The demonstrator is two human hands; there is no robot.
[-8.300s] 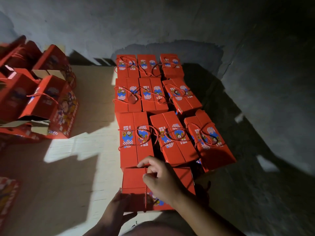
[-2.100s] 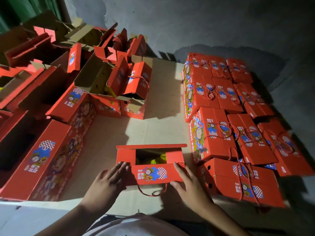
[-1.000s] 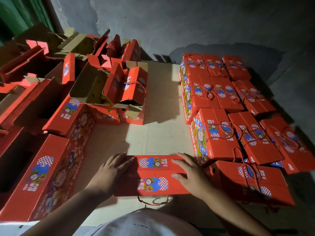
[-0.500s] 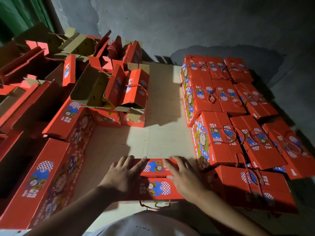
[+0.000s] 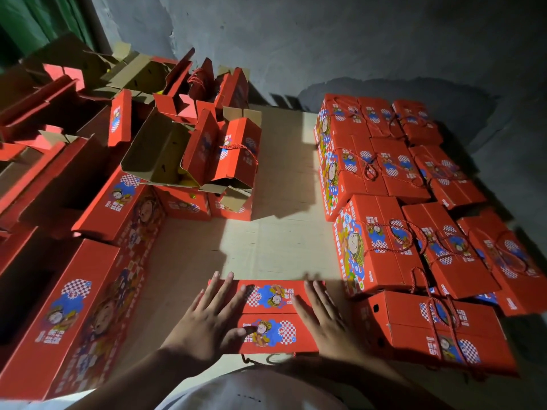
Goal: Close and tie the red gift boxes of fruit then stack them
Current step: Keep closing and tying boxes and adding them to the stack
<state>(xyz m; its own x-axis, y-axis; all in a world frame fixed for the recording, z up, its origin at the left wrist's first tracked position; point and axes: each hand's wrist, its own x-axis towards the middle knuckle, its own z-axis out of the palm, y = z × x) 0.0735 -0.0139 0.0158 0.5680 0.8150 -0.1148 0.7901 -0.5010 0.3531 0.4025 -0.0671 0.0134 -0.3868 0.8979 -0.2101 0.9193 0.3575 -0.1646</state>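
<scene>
A red gift box point(image 5: 273, 316) is lying on the pale board point(image 5: 266, 232), both top flaps folded down. The left hand point(image 5: 207, 324) is pressing flat on its left end, fingers straight and spread, while the right hand point(image 5: 328, 321) is pressing the right end likewise (its fingertips look blurred). Tied boxes point(image 5: 414, 247) are sitting just to the right.

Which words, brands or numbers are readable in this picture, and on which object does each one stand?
"FRESH FRUIT", last letters hidden: side of the tied gift box on the right.
Characters beside the cartoon on the box lids: too blurred to read.
Small logos on the lids: too small.
</scene>
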